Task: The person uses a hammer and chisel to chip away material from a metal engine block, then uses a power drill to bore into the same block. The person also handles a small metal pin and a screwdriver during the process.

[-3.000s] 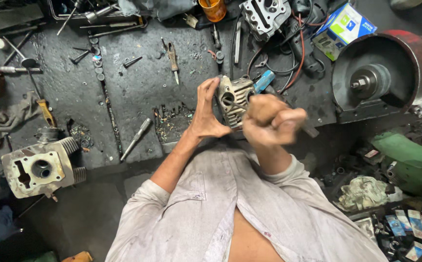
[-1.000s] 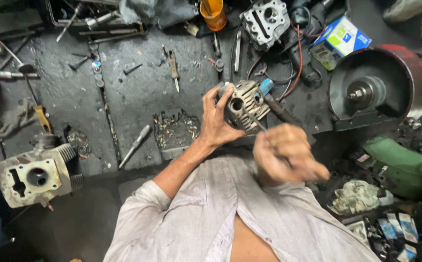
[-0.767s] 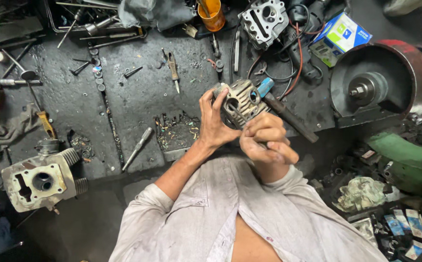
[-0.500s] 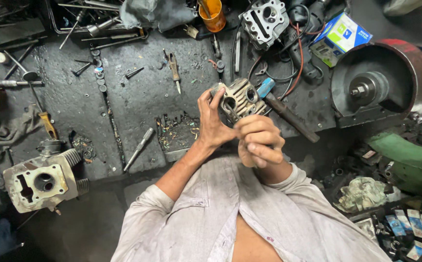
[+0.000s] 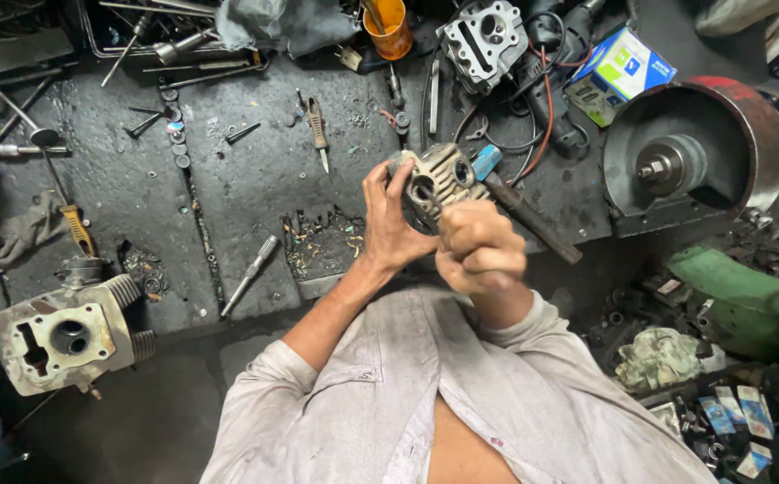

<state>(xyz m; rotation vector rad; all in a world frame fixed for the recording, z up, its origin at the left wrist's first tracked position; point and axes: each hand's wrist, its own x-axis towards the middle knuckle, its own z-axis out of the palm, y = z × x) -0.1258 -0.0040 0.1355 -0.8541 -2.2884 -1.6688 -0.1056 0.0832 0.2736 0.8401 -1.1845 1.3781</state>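
Note:
My left hand (image 5: 392, 224) grips a small grey finned engine cylinder head (image 5: 440, 179), holding it up over the front edge of the dark workbench (image 5: 228, 179). My right hand (image 5: 480, 246) is closed in a fist right against the head's near face, apparently around a thin tool whose tip enters a round port; the tool itself is mostly hidden. A blue-capped part (image 5: 485, 161) shows behind the head.
A second finned cylinder head (image 5: 67, 333) sits at the lower left. Screwdrivers (image 5: 318, 133), rods and washers litter the bench. An orange cup (image 5: 389, 27), another engine head (image 5: 483, 40), a blue-white box (image 5: 622, 72) and a grinder wheel (image 5: 676, 166) lie beyond.
My right hand swung back in from the lower right to the cylinder head and now presses against it. The left hand keeps holding the head in about the same place.

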